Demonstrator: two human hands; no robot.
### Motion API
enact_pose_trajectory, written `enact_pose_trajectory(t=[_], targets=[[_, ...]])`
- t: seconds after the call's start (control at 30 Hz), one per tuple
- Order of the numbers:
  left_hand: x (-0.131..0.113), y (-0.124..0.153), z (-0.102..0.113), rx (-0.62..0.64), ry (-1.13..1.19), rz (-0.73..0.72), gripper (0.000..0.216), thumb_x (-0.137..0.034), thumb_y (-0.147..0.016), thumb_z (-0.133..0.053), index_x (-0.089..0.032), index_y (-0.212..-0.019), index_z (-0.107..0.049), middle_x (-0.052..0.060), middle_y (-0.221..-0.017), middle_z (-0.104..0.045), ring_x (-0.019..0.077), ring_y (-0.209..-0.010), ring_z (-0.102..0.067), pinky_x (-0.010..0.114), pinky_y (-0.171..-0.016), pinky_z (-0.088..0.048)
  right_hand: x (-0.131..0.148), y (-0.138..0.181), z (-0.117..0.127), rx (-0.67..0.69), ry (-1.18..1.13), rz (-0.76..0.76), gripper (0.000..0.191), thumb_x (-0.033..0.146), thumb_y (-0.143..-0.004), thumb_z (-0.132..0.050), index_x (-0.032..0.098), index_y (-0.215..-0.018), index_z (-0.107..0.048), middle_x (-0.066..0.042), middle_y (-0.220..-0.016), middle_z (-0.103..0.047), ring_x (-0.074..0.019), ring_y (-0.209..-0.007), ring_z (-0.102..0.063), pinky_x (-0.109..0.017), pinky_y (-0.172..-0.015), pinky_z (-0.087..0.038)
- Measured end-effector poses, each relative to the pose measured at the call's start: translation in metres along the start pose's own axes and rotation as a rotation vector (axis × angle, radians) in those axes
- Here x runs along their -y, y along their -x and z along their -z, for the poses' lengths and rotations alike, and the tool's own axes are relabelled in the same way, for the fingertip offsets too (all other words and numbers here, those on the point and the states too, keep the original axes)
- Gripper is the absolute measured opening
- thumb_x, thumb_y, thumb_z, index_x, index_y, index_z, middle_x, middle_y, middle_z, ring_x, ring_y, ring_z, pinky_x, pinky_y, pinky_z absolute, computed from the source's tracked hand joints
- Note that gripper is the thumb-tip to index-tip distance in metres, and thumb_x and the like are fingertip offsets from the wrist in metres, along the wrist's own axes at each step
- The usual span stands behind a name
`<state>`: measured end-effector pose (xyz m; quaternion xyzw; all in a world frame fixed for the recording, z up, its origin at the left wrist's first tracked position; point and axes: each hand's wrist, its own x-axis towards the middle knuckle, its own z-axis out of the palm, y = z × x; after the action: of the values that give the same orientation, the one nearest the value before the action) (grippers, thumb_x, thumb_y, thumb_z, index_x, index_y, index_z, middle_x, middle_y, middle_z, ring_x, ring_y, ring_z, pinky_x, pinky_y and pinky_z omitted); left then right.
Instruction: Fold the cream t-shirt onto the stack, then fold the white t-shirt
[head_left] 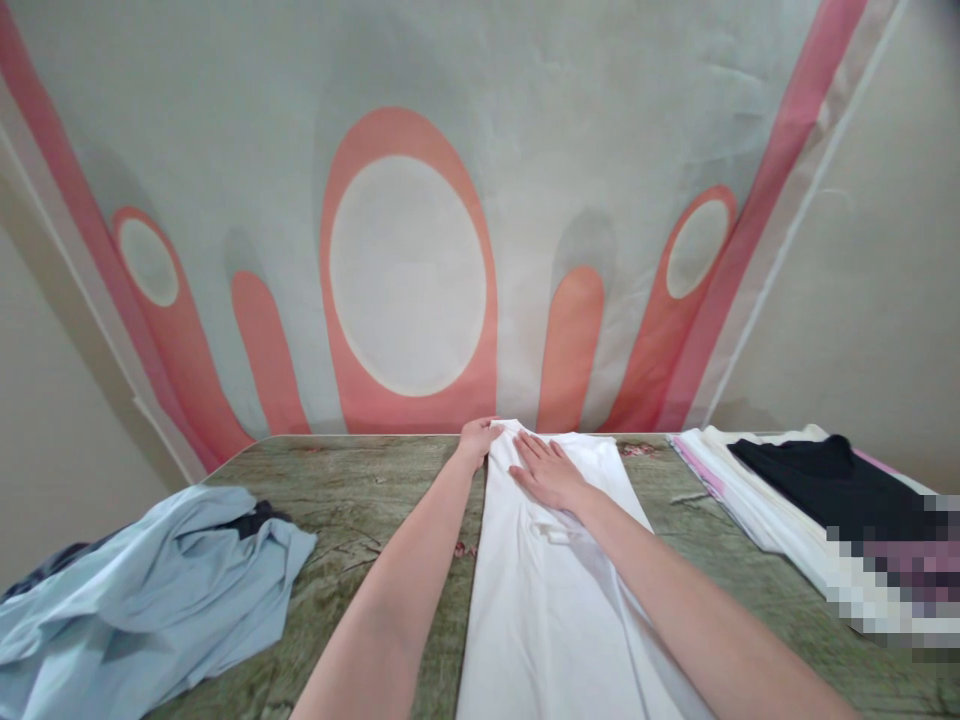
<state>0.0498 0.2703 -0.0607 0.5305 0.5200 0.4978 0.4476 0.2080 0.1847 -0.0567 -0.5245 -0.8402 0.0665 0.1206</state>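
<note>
A long white garment (540, 620) lies folded lengthwise on the table, running from the far edge toward me. At its far left corner, my left hand (478, 440) is closed on the cloth, the fingers partly hidden. My right hand (551, 472) rests flat on the upper part of the garment with its fingers stretched out. Small creases and a bunched fold show in the fabric just below the right palm.
A rumpled light blue garment (217, 590) with dark cloth under it lies on the left of the wood-patterned table (360, 500). On the right is a stack of folded clothes (765, 500) topped by a black one. A printed backdrop (409, 270) hangs behind.
</note>
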Motion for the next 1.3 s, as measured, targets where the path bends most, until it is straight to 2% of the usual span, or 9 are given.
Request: enact_pose_trajectory(t=[0.2,0.37,0.5,0.6,0.77,0.97,1.1,1.2,1.3], targets=[[0.0,-0.006,-0.001,-0.091,-0.22,-0.056,0.018,-0.022,-0.082,-0.055,-0.009,-0.088,-0.066,0.01,-0.083,-0.069,0.0199,-0.08,-0.065,0.031,-0.074,-0.05,0.003,0.001,0.002,0.003,0.028,-0.032,0.069,0.059,-0.089,-0.013,0.019,-0.144,-0.018,-0.006,-0.151,-0.011,-0.0227,-0.137,-0.011,-0.041,-0.108,-0.005],[-0.015,0.015,-0.004,-0.108,-0.45,-0.217,0.028,-0.013,-0.081,-0.051,-0.012,-0.107,-0.059,0.012,-0.115,-0.06,0.0222,-0.114,-0.05,0.037,-0.101,-0.033,0.004,0.003,0.005,-0.01,0.037,-0.01,0.066,0.056,-0.09,-0.013,0.018,-0.142,-0.025,-0.007,-0.15,-0.018,-0.0228,-0.136,-0.014,-0.042,-0.108,-0.007],[-0.02,0.058,-0.015,0.061,-0.623,-0.394,0.038,-0.024,-0.084,-0.05,-0.012,-0.12,-0.052,0.012,-0.132,-0.047,0.02,-0.129,-0.033,0.033,-0.109,-0.02,0.003,0.003,0.006,0.001,0.046,-0.01,0.061,0.05,-0.091,-0.021,0.018,-0.143,-0.022,-0.007,-0.15,-0.02,-0.022,-0.136,-0.014,-0.043,-0.108,-0.007],[-0.015,0.09,-0.017,0.228,-0.939,-0.526,0.053,-0.043,-0.092,-0.033,-0.01,-0.134,-0.036,0.015,-0.142,-0.034,0.0218,-0.133,-0.025,0.037,-0.108,-0.019,0.001,0.001,0.003,0.006,0.047,-0.008,0.06,0.044,-0.09,-0.029,0.017,-0.143,-0.022,-0.007,-0.15,-0.019,-0.0216,-0.136,-0.014,-0.041,-0.108,-0.01],[-0.009,0.112,-0.006,0.34,-1.221,-0.566,0.069,-0.057,-0.091,-0.017,-0.008,-0.139,-0.026,0.016,-0.145,-0.026,0.0233,-0.135,-0.02,0.039,-0.108,-0.018,-0.011,0.001,-0.002,-0.062,0.057,-0.026,0.055,0.042,-0.093,-0.017,0.014,-0.139,-0.031,-0.008,-0.147,-0.028,-0.0193,-0.135,-0.02,-0.039,-0.108,-0.012],[-0.006,0.109,-0.004,0.361,-1.291,-0.557,0.07,-0.056,-0.092,-0.012,-0.006,-0.14,-0.025,0.015,-0.147,-0.022,0.0231,-0.136,-0.016,0.038,-0.108,-0.016,-0.054,0.009,0.007,-0.066,0.19,-0.21,0.064,0.053,-0.091,-0.015,0.016,-0.14,-0.031,-0.007,-0.148,-0.024,-0.0234,-0.137,-0.013,-0.047,-0.109,-0.005],[-0.004,0.109,-0.004,0.339,-1.271,-0.569,0.066,-0.052,-0.093,-0.012,-0.008,-0.139,-0.028,0.014,-0.146,-0.025,0.0222,-0.135,-0.02,0.038,-0.109,-0.016,-0.067,0.02,0.016,-0.188,0.288,-0.347,0.063,0.048,-0.091,-0.019,0.01,-0.14,-0.029,-0.01,-0.148,-0.023,-0.0246,-0.137,-0.01,-0.049,-0.109,0.0],[-0.008,0.111,-0.003,0.311,-1.23,-0.581,0.057,-0.045,-0.095,-0.014,-0.011,-0.137,-0.032,0.011,-0.144,-0.031,0.0198,-0.134,-0.025,0.036,-0.108,-0.019,-0.056,0.036,0.019,-0.195,0.263,-0.285,0.061,0.045,-0.092,-0.019,0.009,-0.141,-0.028,-0.01,-0.148,-0.023,-0.0237,-0.137,-0.011,-0.046,-0.11,-0.005],[-0.017,0.12,0.0,0.239,-1.206,-0.556,0.048,-0.035,-0.096,-0.018,-0.011,-0.132,-0.039,0.011,-0.14,-0.037,0.0186,-0.131,-0.029,0.035,-0.108,-0.021,-0.038,0.057,0.017,-0.058,0.154,-0.134,0.062,0.049,-0.091,-0.016,0.013,-0.14,-0.029,-0.009,-0.149,-0.022,-0.0234,-0.136,-0.016,-0.042,-0.109,-0.016]])
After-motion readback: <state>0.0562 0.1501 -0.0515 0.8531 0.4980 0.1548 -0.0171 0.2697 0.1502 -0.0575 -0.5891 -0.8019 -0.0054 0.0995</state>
